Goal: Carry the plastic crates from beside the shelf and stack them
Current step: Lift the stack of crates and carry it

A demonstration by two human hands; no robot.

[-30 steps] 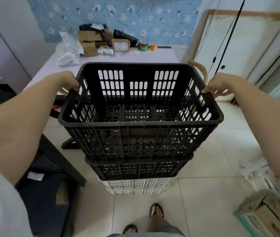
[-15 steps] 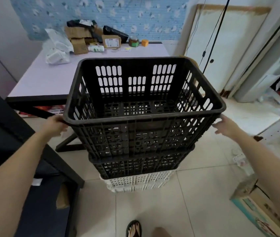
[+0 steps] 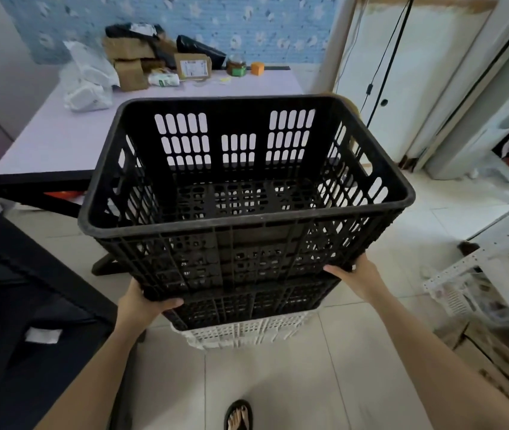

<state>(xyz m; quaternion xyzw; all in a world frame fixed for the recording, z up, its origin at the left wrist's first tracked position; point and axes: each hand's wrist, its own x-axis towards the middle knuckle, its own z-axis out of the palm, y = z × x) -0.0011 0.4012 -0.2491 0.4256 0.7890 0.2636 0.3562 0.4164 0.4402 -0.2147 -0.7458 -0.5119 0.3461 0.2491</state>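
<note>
Far wall [image 3: 278, 29]: blue, white floral print. Table [image 3: 70, 141]: pale lilac top, dark frame, cardboard boxes [image 3: 129, 62] and white bags [image 3: 87, 77] at far end. Floor [image 3: 278, 377]: light glossy tiles. Right: white doors [image 3: 427, 72], black cable [image 3: 386, 57] hanging.

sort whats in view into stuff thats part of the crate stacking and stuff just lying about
Part of the job:
top black crate
black crate under it
white crate at the bottom
left hand and right hand, gripping the top crate's lower corners

Lying about:
table
boxes
plastic bags
jar
orange cube
white baskets on the right
</note>
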